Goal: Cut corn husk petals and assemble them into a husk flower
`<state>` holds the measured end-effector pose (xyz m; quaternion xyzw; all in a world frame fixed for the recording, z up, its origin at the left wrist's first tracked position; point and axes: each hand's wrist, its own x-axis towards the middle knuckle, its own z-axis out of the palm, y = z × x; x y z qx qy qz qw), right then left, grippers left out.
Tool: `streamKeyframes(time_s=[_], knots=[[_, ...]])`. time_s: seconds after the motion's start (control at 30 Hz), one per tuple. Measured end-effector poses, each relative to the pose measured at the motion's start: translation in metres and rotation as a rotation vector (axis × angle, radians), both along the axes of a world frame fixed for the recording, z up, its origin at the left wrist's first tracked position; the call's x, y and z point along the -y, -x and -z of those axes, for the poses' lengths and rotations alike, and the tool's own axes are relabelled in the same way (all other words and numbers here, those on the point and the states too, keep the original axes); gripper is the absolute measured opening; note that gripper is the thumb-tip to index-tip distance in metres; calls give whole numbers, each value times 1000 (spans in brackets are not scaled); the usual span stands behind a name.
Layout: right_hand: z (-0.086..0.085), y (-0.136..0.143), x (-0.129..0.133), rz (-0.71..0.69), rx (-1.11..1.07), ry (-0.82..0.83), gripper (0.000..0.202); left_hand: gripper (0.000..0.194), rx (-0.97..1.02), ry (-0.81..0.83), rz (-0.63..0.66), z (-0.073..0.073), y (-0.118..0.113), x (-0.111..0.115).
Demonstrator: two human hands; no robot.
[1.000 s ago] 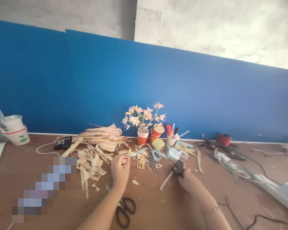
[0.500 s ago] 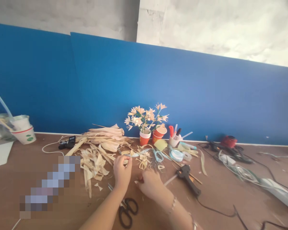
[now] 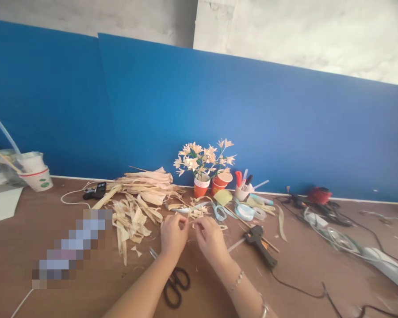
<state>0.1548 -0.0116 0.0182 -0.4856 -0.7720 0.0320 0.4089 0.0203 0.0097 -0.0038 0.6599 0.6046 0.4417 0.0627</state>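
My left hand (image 3: pixel 173 234) is closed, thumb and forefinger pinched on something too small to make out. Close beside it on the right, my right hand (image 3: pixel 208 236) is pinched too, and what it holds cannot be made out. A narrow gap separates the fingertips. Beneath my left wrist lie black-handled scissors (image 3: pixel 175 289). Pale dried husk pieces (image 3: pixel 132 221) are spread left of the hands. Just beyond the fingers are small husk scraps (image 3: pixel 199 211) and blue ribbon (image 3: pixel 220 212). Husk flowers (image 3: pixel 202 157) stand in red-and-white paper cups (image 3: pixel 201 187) behind them.
A black glue gun (image 3: pixel 260 245) with its cord lies to the right, near a ribbon roll (image 3: pixel 244 212) and a pen cup (image 3: pixel 241 193). Cables (image 3: pixel 338 240) run across the far right. White cups (image 3: pixel 38 179) stand at the left, and a blue partition (image 3: pixel 252 119) rises behind.
My right hand has moved up and away from me, bringing its fingertips near those of my left hand. The view has tilted slightly downward.
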Motion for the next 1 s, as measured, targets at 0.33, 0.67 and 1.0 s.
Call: streamKeyframes(time_s=[0.33,0.67,1.0], knots=[[4,-4,-6,27,36,-223,21,11,-110,0,39,-6,-4,7],[6,-6,-9,43,75,-223,20,11,-179,-26,56,-10,-6,12],[8,-7,-9,95,94,-174,16,13,-216,-12,80,-13,-7,13]])
